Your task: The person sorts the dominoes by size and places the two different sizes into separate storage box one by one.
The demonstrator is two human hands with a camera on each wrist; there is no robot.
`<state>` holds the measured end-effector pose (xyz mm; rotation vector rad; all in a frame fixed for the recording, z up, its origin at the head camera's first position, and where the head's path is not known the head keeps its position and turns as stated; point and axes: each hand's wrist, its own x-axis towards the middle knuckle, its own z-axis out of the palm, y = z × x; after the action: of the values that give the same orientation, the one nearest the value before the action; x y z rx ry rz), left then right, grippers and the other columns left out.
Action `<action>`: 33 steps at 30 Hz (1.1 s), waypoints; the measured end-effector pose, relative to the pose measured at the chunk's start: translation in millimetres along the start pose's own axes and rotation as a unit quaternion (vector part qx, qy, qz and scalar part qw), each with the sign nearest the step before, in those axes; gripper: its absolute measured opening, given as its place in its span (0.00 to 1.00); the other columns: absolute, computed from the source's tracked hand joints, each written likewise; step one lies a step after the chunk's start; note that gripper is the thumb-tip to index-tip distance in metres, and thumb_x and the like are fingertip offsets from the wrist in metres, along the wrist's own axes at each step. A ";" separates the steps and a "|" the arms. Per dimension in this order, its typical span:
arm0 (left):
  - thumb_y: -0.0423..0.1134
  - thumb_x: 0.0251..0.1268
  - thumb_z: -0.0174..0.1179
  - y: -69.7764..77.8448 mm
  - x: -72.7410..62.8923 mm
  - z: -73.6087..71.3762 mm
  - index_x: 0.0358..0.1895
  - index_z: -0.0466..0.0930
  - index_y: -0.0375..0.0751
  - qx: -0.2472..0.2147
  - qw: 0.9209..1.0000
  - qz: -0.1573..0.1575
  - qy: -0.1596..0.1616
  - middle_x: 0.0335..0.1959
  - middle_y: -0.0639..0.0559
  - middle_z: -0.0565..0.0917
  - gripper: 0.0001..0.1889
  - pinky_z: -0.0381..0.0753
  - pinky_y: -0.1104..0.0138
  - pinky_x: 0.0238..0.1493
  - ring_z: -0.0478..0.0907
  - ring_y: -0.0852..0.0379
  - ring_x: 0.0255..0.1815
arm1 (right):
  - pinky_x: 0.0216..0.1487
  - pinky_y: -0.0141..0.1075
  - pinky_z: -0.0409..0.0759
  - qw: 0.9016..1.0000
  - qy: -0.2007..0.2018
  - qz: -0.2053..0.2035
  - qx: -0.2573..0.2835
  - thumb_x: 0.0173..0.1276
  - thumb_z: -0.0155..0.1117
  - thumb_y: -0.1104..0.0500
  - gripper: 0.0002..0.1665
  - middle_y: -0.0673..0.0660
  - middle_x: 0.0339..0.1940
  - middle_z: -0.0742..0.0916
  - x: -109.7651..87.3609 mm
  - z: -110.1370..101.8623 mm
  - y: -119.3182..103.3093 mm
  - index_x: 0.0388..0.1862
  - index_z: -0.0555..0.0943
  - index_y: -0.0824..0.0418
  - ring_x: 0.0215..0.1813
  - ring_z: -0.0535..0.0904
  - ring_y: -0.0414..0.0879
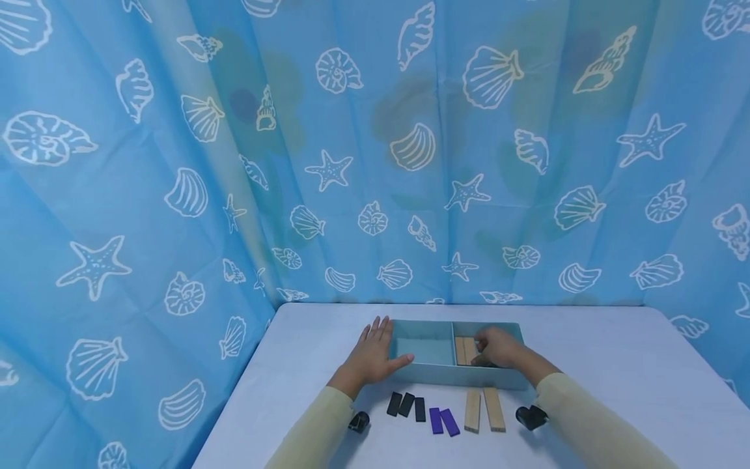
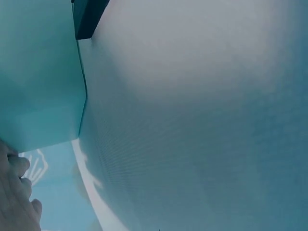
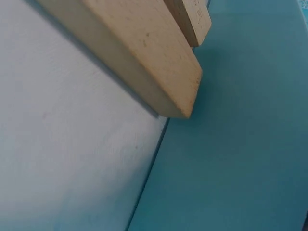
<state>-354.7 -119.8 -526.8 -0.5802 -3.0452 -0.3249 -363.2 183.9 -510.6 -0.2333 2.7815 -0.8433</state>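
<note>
A light blue-green box (image 1: 457, 374) with two compartments stands on the table. My left hand (image 1: 374, 355), fingers straight and thumb spread, rests against its left end; in the left wrist view that hand (image 2: 18, 197) shows beside the box wall (image 2: 38, 77). Light wooden blocks (image 1: 463, 350) lie side by side in the right compartment. Over them my right hand (image 1: 500, 348) reaches in with curled fingers, thumb and fingertips spanning a wooden block that it partly hides. Two more wooden blocks (image 1: 494, 409) lie in front of the box, seen close in the right wrist view as a wooden block (image 3: 144, 53).
Several black blocks (image 1: 406, 404) and two purple blocks (image 1: 443, 422) lie before the box, left of the loose wooden ones. A dark wrist device (image 1: 359, 422) sits under the left forearm, another dark device (image 1: 531, 417) under the right. A blue shell-print curtain (image 1: 375, 260) hangs behind the white table (image 1: 597, 352).
</note>
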 end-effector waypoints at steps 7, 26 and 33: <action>0.74 0.64 0.42 -3.0 0.9 3.7 0.78 0.44 0.35 0.006 1.000 0.000 0.005 0.79 0.44 0.47 0.52 0.38 0.52 0.74 0.36 0.48 0.78 | 0.49 0.48 0.80 1.000 0.015 -0.009 0.009 0.53 0.78 0.58 0.38 0.57 0.44 0.84 -8.9 -6.7 1.3 0.61 0.75 0.71 0.48 0.81 0.54; 0.73 0.63 0.44 -0.3 1.8 6.4 0.77 0.45 0.35 -0.008 1.000 -0.002 0.007 0.78 0.44 0.48 0.52 0.39 0.52 0.74 0.37 0.48 0.78 | 0.46 0.48 0.82 0.998 0.044 -0.030 0.010 0.54 0.77 0.60 0.37 0.59 0.47 0.84 -39.7 -22.3 7.3 0.62 0.75 0.68 0.51 0.79 0.59; 0.73 0.64 0.44 -1.7 2.5 6.5 0.77 0.44 0.35 -0.011 1.000 0.003 0.012 0.78 0.44 0.48 0.52 0.40 0.51 0.74 0.37 0.48 0.78 | 0.39 0.43 0.83 0.995 0.076 -0.045 0.039 0.55 0.76 0.62 0.36 0.65 0.51 0.83 -56.2 -28.9 10.2 0.63 0.75 0.69 0.45 0.82 0.56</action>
<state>-357.6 -119.0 -533.3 -0.5817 -3.0191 -0.3616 -317.5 219.6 -483.5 -0.2932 2.8892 -1.0293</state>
